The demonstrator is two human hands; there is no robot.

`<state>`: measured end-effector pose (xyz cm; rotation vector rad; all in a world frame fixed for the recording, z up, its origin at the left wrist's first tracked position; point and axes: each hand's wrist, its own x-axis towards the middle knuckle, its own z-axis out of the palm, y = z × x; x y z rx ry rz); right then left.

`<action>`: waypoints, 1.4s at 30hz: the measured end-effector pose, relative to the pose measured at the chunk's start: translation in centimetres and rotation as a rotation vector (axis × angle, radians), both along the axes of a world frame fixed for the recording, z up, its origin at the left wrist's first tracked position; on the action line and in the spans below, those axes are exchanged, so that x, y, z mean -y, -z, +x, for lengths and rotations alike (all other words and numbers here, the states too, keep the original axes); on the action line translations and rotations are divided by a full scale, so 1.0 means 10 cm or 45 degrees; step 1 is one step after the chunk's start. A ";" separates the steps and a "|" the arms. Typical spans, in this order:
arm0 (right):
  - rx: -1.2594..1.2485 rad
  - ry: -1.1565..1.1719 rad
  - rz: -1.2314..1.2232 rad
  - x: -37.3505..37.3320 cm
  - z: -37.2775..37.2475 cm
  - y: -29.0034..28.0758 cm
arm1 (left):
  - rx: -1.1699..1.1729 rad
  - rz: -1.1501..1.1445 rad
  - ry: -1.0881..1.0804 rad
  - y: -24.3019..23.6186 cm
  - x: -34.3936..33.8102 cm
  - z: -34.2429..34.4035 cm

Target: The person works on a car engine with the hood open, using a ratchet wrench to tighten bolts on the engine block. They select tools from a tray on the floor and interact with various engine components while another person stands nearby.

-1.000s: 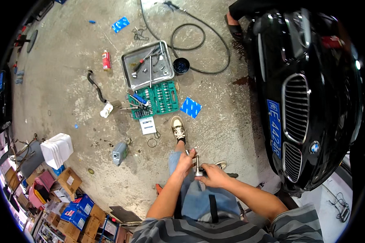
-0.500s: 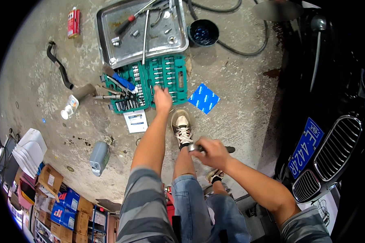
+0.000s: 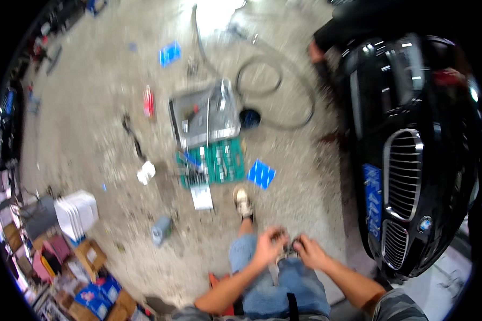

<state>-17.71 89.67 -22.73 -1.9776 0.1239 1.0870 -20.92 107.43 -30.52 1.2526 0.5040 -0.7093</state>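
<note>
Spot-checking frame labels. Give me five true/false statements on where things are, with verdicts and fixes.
The green tool case lies open beside the metal tray. True.
The left hand is inside the tool case. False: the left hand is near the right hand, away from the case.
The black car is on the person's right. True.
The red can is right of the metal tray. False: the red can is left of it.
The blue sheet lies right of the tool case. True.

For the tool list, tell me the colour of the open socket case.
The socket case is teal green, showing best in the head view.
</note>
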 end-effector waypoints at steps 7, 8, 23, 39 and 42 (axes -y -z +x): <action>0.453 0.184 -0.038 1.36 -1.20 -2.89 | 0.345 -0.105 0.400 -3.17 1.30 -0.62; 0.579 0.233 0.022 1.63 -1.47 -3.03 | 0.447 -0.039 0.513 -3.52 1.53 -0.71; 0.898 0.942 0.192 3.68 -4.52 -4.74 | 0.967 -0.272 1.043 -5.34 4.17 -2.81; 1.056 1.368 -0.051 5.81 -4.73 -4.74 | 1.229 -0.395 1.783 -5.50 6.90 -2.50; 1.014 1.519 -0.108 6.24 -4.78 -4.72 | 1.467 -0.461 1.895 -5.60 7.48 -2.51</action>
